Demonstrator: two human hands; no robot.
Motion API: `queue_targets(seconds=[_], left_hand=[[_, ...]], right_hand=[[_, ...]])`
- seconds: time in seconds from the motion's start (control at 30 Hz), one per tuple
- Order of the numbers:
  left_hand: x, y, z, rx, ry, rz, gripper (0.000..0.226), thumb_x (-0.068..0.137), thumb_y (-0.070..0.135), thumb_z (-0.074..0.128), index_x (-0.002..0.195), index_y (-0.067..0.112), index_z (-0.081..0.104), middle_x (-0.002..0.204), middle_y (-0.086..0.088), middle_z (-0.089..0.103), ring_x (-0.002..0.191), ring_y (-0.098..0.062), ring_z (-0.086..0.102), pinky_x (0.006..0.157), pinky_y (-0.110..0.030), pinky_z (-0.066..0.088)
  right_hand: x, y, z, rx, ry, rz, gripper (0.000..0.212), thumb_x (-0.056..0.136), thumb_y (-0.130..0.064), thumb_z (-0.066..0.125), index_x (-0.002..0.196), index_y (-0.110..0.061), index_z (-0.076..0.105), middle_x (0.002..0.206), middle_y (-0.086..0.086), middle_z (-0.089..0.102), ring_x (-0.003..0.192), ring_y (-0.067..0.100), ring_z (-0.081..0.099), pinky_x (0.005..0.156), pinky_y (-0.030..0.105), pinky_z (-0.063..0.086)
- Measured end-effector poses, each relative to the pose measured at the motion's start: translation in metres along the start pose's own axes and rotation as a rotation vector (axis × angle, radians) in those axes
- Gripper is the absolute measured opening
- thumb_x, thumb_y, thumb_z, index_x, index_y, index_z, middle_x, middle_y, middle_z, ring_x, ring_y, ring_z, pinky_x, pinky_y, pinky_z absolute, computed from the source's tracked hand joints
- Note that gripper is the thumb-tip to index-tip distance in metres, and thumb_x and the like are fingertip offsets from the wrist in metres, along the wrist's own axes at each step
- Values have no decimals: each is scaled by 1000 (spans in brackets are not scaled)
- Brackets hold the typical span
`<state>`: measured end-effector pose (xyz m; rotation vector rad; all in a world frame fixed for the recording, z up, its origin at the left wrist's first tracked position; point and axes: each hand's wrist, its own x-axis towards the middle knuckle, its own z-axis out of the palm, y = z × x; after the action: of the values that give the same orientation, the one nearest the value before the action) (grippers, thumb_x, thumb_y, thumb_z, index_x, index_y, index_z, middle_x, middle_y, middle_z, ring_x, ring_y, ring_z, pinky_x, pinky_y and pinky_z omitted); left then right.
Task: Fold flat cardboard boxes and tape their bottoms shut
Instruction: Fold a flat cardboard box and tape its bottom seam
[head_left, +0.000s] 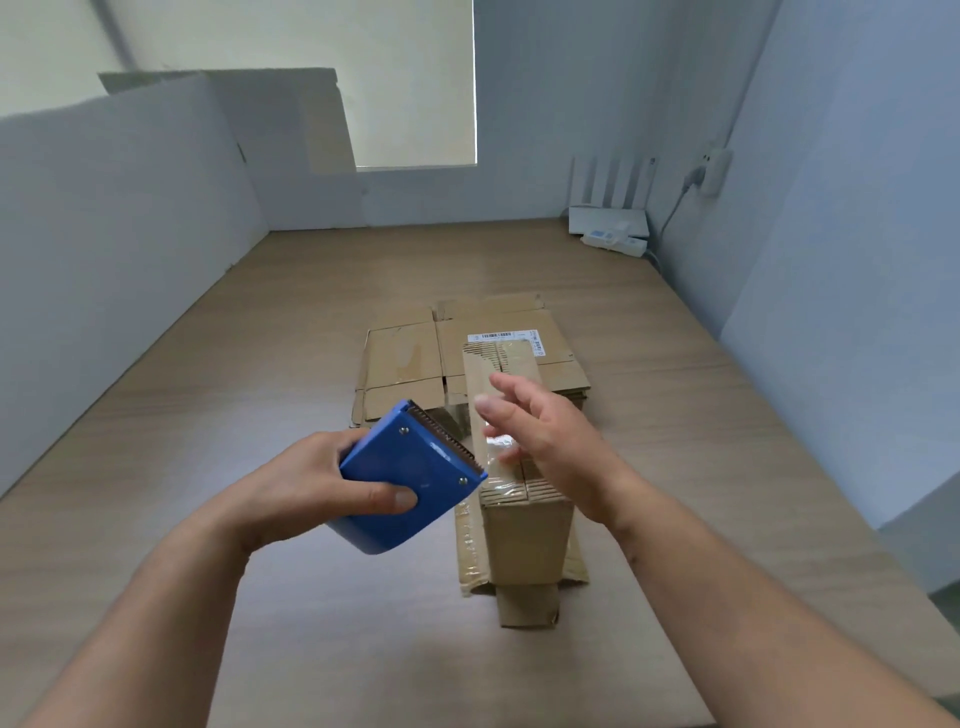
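Left grip (332, 493) curls round the dispenser (410, 478); right grip (545, 441) hovers open over the box (524, 530) on the bench (260, 364). Bottom-taping seems in hand; next, press the tape (500, 444) flat.

**View:** head-worn, wide-angle, single.
**Position:** at the person's head, above the near edge of the table (311, 312).
**Facing:** forward and down toward 12 o'clock. The far wall (519, 197) is at the top of frame.
**Nearness:** close.
- Left forearm (156, 597) enters from 7 o'clock.
- Right forearm (753, 587) enters from 5 o'clock.
- At centre are the left hand (311, 499) gripping the blue tape dispenser (410, 478), the right hand (561, 447), and the folded box (524, 535).
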<state>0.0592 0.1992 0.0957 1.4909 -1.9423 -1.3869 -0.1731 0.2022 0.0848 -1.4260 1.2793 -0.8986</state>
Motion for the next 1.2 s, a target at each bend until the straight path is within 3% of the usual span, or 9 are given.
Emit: queue_targets(seconds=[0.07,0.17,0.23,0.33,0.4,0.67,0.87,1.03,1.2], left_hand=[[-2,2,-3,-4,-19,19,61,45,58,74,99,30,68,95,6,73,88,-16,67,75,-27,50],[-5,4,-5,1,-45,35,59,45,58,74,97,31,68,95,6,73,89,-17,68,75,-29,50],[-8,5,-8,19,-59,33,54,46,61,73,92,34,69,92,7,73,85,-15,68,72,-26,48],[-8,9,-7,38,-39,8,50,43,69,69,82,39,71,86,8,73,77,-11,68,65,-21,45],[-6,10,-5,58,-19,-16,59,40,74,67,81,32,70,80,7,72,71,-12,67,63,-22,44],[-20,-1,-38,228,-188,-230,89,30,84,68,86,15,72,83,-2,75,75,-21,72,73,-33,49],[6,4,-24,417,-175,-298,80,42,86,53,82,19,69,73,7,73,66,-11,70,67,-25,47],[27,0,-19,496,-167,-301,85,44,96,52,81,21,70,70,11,72,63,-8,69,64,-23,48],[42,-14,-8,547,-169,-356,83,41,93,55,79,22,70,74,7,71,68,-9,69,62,-24,43]], right_hand=[[2,-4,1,137,-67,43,34,91,-30,59,117,-7,61,91,1,66,77,12,60,66,27,49],[2,-5,3,244,-38,-10,5,88,-12,63,87,-8,65,69,0,64,59,8,53,54,22,41],[1,-5,4,218,27,-69,11,87,-7,63,77,-11,63,65,0,62,55,8,52,51,21,42],[-3,-3,7,175,101,-116,14,86,-7,65,73,-11,62,63,0,62,53,7,52,48,21,43],[-8,3,8,157,160,-102,16,85,-7,66,70,-10,62,61,-1,62,49,4,51,45,21,41],[-48,50,-27,190,443,57,22,84,-8,68,63,-10,61,54,1,60,41,15,42,37,23,36],[-54,67,-26,257,565,127,30,84,-13,68,56,-14,58,52,1,58,38,11,42,36,22,36],[-53,79,-23,246,608,168,28,86,-14,68,60,-12,58,52,-1,57,39,10,42,37,22,37],[-46,89,-9,252,515,268,26,86,-14,67,62,-11,56,49,-3,55,41,10,42,37,22,38]])
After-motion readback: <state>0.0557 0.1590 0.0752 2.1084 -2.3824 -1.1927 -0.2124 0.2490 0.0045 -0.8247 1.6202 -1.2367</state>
